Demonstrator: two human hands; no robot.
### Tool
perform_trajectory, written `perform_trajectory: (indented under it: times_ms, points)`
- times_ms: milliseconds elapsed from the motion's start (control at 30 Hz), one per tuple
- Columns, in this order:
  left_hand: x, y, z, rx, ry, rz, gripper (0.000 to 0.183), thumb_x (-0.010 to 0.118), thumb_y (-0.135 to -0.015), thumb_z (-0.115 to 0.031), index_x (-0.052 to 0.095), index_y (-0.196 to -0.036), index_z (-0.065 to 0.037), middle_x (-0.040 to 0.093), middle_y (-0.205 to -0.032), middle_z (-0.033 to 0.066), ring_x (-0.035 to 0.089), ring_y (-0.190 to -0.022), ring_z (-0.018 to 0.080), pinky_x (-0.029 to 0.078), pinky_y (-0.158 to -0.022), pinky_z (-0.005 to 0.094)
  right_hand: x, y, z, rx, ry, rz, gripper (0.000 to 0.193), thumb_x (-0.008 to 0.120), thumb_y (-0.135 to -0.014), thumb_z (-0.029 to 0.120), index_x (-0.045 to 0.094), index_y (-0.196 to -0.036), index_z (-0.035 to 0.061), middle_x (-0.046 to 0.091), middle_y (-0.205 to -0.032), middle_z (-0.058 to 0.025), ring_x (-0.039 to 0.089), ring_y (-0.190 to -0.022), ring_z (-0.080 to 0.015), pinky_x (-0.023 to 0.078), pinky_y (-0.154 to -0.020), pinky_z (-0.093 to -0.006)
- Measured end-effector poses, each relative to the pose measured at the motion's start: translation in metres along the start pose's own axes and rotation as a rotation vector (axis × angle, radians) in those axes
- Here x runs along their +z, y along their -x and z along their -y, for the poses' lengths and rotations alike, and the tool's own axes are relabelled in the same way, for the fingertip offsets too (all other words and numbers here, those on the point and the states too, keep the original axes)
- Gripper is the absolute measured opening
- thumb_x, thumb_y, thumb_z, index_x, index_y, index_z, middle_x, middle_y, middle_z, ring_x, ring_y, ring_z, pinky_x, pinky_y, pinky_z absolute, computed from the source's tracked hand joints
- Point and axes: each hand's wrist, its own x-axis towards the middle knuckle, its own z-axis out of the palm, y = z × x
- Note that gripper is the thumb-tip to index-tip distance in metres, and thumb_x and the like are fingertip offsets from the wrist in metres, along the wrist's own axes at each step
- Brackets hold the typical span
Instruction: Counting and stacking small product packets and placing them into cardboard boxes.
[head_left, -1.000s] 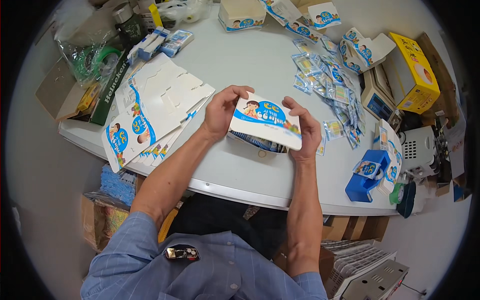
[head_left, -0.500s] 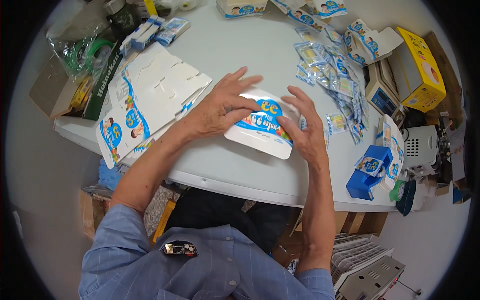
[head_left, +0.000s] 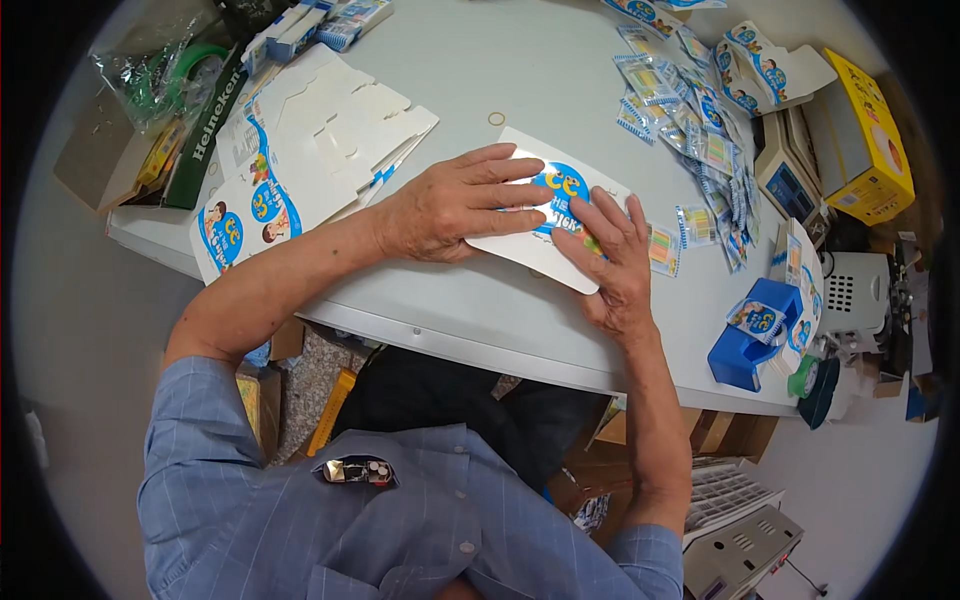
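Note:
A white carton piece (head_left: 562, 208) with blue and yellow printing lies on the table in front of me. My left hand (head_left: 450, 208) rests flat across its left part, fingers stretched out side by side. On its right part lies my right hand (head_left: 612, 250), fingers spread and thumb pointing inward. Neither hand is closed round the carton piece; both press or rest on its top face. Part of the print is hidden under the fingers. Just beyond the right hand lies a small clear-and-blue packet (head_left: 664, 250).
Flattened white cartons (head_left: 330, 150) are stacked at left, beside a green box (head_left: 205, 140). Many small packets (head_left: 690, 135) are heaped at right. Behind them stand an open carton (head_left: 765, 70) and a yellow box (head_left: 868, 140). A blue holder (head_left: 738, 355) sits near the right edge.
Both hands have flattened onto the carton piece; the left fingers, raised and bent before, now lie straight across it. The whole view has shifted a little.

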Motion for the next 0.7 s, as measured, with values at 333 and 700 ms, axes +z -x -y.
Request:
perform_trajectory:
  times_ms: [333,700]
  points:
    - [0.011,0.003,-0.003,0.159,-0.146,-0.135,0.048,0.074,-0.082,-0.007,0.069,-0.128,-0.019,0.067,-0.136,0.0037,0.057,-0.134,0.0333,0.043,-0.116,0.0542,0.018,0.014,0.005,-0.077,0.051,-0.124,0.046,0.069,-0.077,0.005,0.076,-0.120,0.0193,0.068,-0.134,-0.0029,0.058,-0.133,-0.0260,0.025,-0.123,-0.0532]
    - [-0.001,-0.002,-0.002,0.010,0.019,-0.079,0.038,0.081,-0.085,-0.026,0.075,-0.122,-0.019,0.067,-0.137,0.0006,0.059,-0.130,0.0272,0.046,-0.108,0.0448,0.016,0.003,0.023,0.108,-0.054,-0.215,0.038,0.086,-0.075,0.005,0.077,-0.112,0.0111,0.072,-0.124,-0.0046,0.064,-0.123,-0.0270,0.038,-0.115,-0.0493]
